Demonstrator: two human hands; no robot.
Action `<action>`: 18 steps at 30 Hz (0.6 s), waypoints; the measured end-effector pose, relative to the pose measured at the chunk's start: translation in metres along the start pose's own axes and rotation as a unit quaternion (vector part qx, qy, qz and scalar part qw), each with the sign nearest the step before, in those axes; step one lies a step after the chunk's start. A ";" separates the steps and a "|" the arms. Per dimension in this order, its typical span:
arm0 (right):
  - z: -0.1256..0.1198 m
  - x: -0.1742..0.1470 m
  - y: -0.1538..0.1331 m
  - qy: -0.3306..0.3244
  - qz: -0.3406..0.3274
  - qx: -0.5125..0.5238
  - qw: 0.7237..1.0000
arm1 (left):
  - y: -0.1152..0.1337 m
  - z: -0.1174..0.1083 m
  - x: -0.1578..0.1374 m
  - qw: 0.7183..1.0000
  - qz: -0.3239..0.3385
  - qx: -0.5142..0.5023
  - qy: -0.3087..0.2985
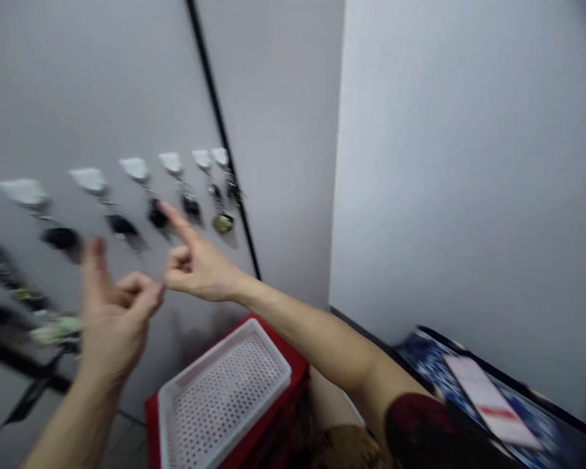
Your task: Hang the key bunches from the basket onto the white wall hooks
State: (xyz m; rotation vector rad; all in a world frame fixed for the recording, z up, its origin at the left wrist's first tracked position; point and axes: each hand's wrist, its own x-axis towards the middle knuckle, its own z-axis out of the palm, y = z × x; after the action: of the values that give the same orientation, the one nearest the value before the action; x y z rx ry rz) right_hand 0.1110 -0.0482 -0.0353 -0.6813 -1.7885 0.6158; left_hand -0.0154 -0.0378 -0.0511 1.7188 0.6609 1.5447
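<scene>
Both my hands are raised before a grey panel with a row of white adhesive hooks. My right hand points with its index finger; its other fingers curl toward the thumb. That fingertip overlaps a black key fob hanging from one hook; whether it touches is unclear. My left hand is blurred, index finger up, thumb toward my right hand, some fingers bent. I see nothing held in either hand. More dark key fobs hang along the row, and one hook carries a yellowish tag.
Below the hands, a white perforated basket sits on a red stand. Blurred hanging items are at the lower left. A blue patterned bag with a pink-white packet lies right, beside a pale wall.
</scene>
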 end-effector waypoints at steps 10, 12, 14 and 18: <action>0.037 0.026 0.007 -0.015 0.001 0.035 0.999 | 0.000 -0.028 -0.003 1.000 -0.003 -0.003 0.005; 0.042 0.032 0.012 0.013 0.011 -0.012 1.000 | -0.005 -0.047 -0.001 0.996 0.003 0.068 0.049; 0.048 0.039 0.017 0.057 0.013 -0.069 0.996 | -0.011 -0.072 0.004 0.973 0.029 0.173 0.152; 0.057 0.060 0.025 0.112 0.009 -0.144 0.983 | -0.020 -0.120 0.017 0.870 0.061 0.344 0.348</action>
State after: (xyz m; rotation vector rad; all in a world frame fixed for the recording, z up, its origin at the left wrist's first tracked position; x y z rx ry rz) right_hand 0.0450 0.0070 -0.0302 -0.9250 -1.6747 0.2794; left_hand -0.1288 0.0080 -0.0543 1.6512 1.6577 2.2189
